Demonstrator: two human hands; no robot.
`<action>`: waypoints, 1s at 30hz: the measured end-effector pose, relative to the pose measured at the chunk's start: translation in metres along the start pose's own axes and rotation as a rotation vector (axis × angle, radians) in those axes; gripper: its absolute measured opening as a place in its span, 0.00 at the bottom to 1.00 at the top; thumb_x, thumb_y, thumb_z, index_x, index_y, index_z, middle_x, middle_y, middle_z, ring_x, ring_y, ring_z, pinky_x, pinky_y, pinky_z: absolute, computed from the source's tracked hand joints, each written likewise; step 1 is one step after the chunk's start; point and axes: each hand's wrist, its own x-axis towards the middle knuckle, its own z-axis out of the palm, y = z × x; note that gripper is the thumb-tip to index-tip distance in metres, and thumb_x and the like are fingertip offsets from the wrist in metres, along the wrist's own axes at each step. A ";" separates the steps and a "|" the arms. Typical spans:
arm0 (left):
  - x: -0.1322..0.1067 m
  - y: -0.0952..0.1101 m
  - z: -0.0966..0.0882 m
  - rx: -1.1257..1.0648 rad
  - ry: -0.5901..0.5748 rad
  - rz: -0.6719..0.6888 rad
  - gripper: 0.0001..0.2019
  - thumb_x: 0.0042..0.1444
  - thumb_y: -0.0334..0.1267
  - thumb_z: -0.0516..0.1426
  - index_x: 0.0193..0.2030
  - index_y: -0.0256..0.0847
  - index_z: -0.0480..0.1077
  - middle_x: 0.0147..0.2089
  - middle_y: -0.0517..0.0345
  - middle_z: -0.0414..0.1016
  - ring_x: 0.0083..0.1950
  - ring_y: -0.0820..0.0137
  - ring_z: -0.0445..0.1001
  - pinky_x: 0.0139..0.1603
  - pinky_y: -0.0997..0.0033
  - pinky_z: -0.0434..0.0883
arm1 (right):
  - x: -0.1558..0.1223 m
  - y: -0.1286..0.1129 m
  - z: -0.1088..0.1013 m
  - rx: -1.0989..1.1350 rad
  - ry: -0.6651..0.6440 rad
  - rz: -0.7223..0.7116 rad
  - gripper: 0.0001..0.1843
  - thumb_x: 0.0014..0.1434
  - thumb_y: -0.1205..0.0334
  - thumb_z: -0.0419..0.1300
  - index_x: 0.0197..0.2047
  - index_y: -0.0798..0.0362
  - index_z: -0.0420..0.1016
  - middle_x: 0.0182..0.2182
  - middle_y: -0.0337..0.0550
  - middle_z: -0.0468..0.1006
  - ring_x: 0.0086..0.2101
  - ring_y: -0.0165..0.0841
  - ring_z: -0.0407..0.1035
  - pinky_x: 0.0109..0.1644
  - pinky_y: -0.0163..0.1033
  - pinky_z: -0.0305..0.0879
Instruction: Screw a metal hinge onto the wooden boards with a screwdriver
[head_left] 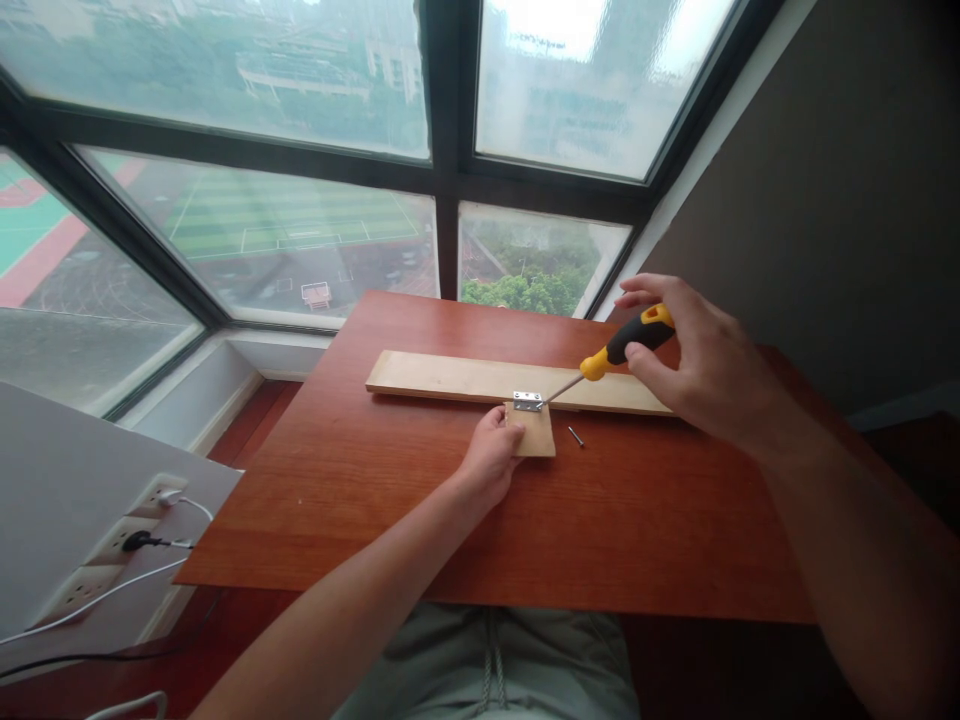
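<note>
A long pale wooden plank (450, 377) lies across the red-brown table (360, 500). A small wooden block (538, 432) sits against its near edge, with a small metal hinge (527, 401) bridging the two. My left hand (491, 455) is closed on the block's left side, pressing it in place. My right hand (690, 360) grips the yellow and black handle of a screwdriver (626, 345); its tip rests on the hinge. A loose screw (576, 435) lies on the table just right of the block.
Large windows (300, 230) stand behind the table, above a white sill. A white power strip (112, 545) with plugged cables sits low on the left. A dark wall (840, 180) rises to the right. My lap shows below the table's near edge.
</note>
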 end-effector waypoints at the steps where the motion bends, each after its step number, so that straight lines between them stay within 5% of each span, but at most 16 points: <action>1: 0.000 0.000 0.000 -0.001 0.000 -0.002 0.16 0.44 0.23 0.57 0.41 0.36 0.68 0.36 0.52 0.76 0.32 0.70 0.74 0.33 0.72 0.74 | 0.001 0.001 0.001 -0.023 0.005 0.012 0.24 0.57 0.57 0.58 0.58 0.43 0.66 0.49 0.46 0.77 0.46 0.45 0.72 0.48 0.51 0.69; 6: 0.001 -0.001 -0.001 -0.007 -0.007 -0.001 0.16 0.43 0.23 0.58 0.41 0.37 0.69 0.36 0.53 0.76 0.33 0.70 0.75 0.34 0.71 0.75 | 0.002 0.003 0.003 -0.041 0.043 0.037 0.17 0.61 0.53 0.57 0.53 0.45 0.71 0.42 0.45 0.79 0.40 0.44 0.74 0.45 0.51 0.70; 12: 0.001 -0.001 -0.001 -0.002 -0.008 0.006 0.16 0.43 0.23 0.57 0.42 0.36 0.69 0.37 0.52 0.76 0.33 0.70 0.74 0.34 0.72 0.74 | 0.000 0.000 -0.001 0.021 0.013 0.011 0.24 0.54 0.62 0.59 0.56 0.43 0.66 0.49 0.45 0.77 0.46 0.43 0.73 0.46 0.50 0.71; 15: 0.001 -0.001 -0.001 0.000 -0.010 0.008 0.16 0.43 0.23 0.57 0.41 0.36 0.69 0.37 0.51 0.76 0.34 0.70 0.75 0.34 0.72 0.74 | 0.000 0.000 -0.001 0.019 0.000 0.025 0.23 0.56 0.58 0.60 0.56 0.45 0.67 0.51 0.47 0.76 0.45 0.43 0.73 0.44 0.49 0.71; 21: 0.003 -0.002 -0.002 -0.013 -0.014 0.015 0.16 0.42 0.23 0.59 0.41 0.36 0.68 0.37 0.52 0.76 0.33 0.70 0.74 0.35 0.71 0.74 | 0.002 0.001 0.004 -0.048 0.034 0.089 0.16 0.59 0.51 0.59 0.50 0.45 0.71 0.37 0.42 0.80 0.30 0.38 0.72 0.38 0.47 0.69; 27: 0.003 -0.003 -0.002 -0.013 -0.019 0.017 0.15 0.43 0.23 0.58 0.41 0.37 0.68 0.37 0.52 0.76 0.33 0.70 0.74 0.36 0.71 0.75 | 0.001 -0.002 0.000 0.001 0.013 -0.003 0.24 0.53 0.62 0.58 0.55 0.44 0.67 0.49 0.46 0.76 0.43 0.42 0.72 0.46 0.48 0.70; 30: 0.003 -0.003 -0.001 -0.009 -0.015 0.015 0.15 0.44 0.23 0.57 0.40 0.36 0.68 0.37 0.52 0.76 0.33 0.70 0.74 0.35 0.72 0.74 | 0.001 0.000 0.001 -0.021 -0.003 0.023 0.21 0.56 0.58 0.59 0.53 0.46 0.68 0.48 0.48 0.75 0.39 0.42 0.73 0.44 0.49 0.70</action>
